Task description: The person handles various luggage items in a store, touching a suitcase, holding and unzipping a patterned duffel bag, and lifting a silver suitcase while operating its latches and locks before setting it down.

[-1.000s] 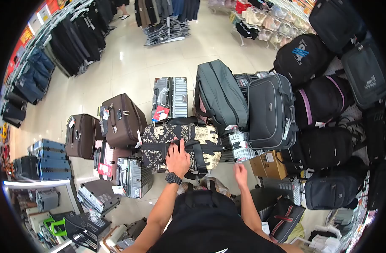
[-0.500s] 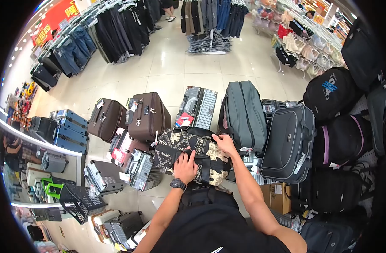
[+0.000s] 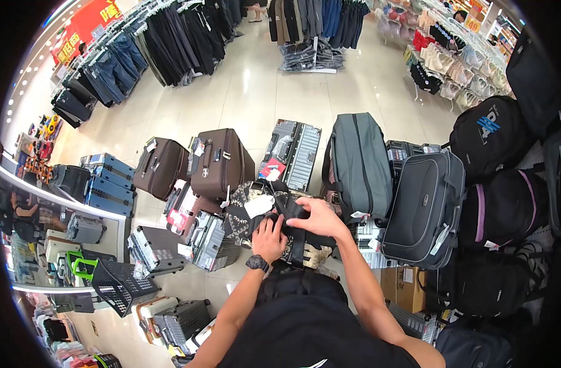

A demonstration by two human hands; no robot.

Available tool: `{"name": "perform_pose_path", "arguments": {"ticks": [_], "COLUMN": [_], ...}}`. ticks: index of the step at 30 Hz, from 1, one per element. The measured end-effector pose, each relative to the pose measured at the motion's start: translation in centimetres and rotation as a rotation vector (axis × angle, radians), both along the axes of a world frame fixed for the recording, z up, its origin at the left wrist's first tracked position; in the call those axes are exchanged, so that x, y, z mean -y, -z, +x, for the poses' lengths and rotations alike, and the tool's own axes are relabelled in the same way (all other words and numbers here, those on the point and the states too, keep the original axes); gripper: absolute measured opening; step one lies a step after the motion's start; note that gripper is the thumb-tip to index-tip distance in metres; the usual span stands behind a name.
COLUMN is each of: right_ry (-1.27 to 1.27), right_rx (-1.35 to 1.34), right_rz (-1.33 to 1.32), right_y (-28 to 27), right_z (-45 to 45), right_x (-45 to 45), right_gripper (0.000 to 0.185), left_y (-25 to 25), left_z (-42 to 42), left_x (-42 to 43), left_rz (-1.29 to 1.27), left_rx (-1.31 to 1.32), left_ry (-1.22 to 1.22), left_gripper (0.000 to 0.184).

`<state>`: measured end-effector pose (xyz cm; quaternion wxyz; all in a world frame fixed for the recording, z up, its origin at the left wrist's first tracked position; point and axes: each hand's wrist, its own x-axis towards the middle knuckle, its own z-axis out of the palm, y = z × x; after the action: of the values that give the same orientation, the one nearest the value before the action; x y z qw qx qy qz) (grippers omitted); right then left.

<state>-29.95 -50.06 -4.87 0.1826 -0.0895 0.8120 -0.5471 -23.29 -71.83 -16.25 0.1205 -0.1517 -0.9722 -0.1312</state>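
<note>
At near centre, a boxy black-and-cream fabric bag [image 3: 238, 222] sits under the curled left hand [image 3: 268, 241], its grip unclear, while the right hand [image 3: 322, 218] pinches a flat black webbing strap [image 3: 297, 212], apparently arranging it, which calls for steadying the bag.

A right hand [image 3: 320, 219], off to the side of an elephant-print bag [image 3: 238, 222] one second ago and at its far edge half a second later, now comes in over the top, its fingers at a black strap [image 3: 297, 213] beside the left hand [image 3: 269, 239]. A white tag [image 3: 259, 207] now lies across the fabric, and the bag's upper side appears more rumpled.
</note>
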Motion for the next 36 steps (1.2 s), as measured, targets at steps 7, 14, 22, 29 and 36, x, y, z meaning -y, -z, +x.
{"name": "perform_pose_path", "arguments": {"ticks": [7,14,22,29,36], "right_ry": [-0.058,-0.055,0.022,0.111,-0.004], "right_rx": [-0.066,-0.388,-0.326,-0.288,-0.173], "right_rz": [0.366,0.574,0.692,0.708,0.542], "right_y": [2.8,6.9,4.7,3.1,0.9], "right_z": [4.9,8.1,6.9,6.3,5.6], "right_x": [2.8,5.0,4.3,5.6,8.3], "right_gripper": [0.055,0.023,0.022,0.027,0.039], "left_y": [0.2,1.2,0.2,0.6,2.0], "left_z": [0.6,0.2,0.9,1.0,0.4], "left_x": [0.3,0.4,0.5,0.9,1.3], "left_rz": [0.021,-0.008,0.052,0.065,0.017], "left_rx": [0.104,0.024,0.027,0.036,0.088], "left_ry": [0.03,0.022,0.022,0.051,0.071], "left_gripper": [0.056,0.046,0.059,0.058,0.066]}}
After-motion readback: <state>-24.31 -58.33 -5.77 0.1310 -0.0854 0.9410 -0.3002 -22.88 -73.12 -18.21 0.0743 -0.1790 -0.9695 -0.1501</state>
